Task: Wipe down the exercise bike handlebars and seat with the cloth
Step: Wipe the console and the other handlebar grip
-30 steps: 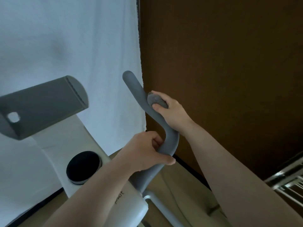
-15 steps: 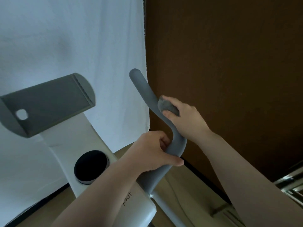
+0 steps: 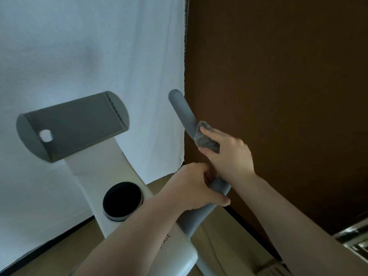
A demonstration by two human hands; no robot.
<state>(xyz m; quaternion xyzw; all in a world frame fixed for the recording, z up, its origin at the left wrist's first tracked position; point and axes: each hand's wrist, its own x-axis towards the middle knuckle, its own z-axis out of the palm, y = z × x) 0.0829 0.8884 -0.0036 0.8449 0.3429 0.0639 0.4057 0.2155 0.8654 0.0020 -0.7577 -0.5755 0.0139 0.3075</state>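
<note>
The bike's right handlebar (image 3: 182,112) is a grey curved bar rising toward the upper middle. My right hand (image 3: 229,154) holds a bunched grey cloth (image 3: 206,139) against the bar's upper stretch, fingers wrapped over it. My left hand (image 3: 191,188) grips the handlebar's lower bend just below, thumb across the bar. The seat is out of view.
A grey tablet holder (image 3: 73,126) sits at the left on the white bike frame (image 3: 111,176), with a black round knob (image 3: 122,201) below it. A white curtain hangs behind, a brown wall on the right. A metal rack edge (image 3: 354,242) shows at lower right.
My right hand with the cloth has slid a little down the handlebar toward my left hand. My left hand has kept its grip on the bend.
</note>
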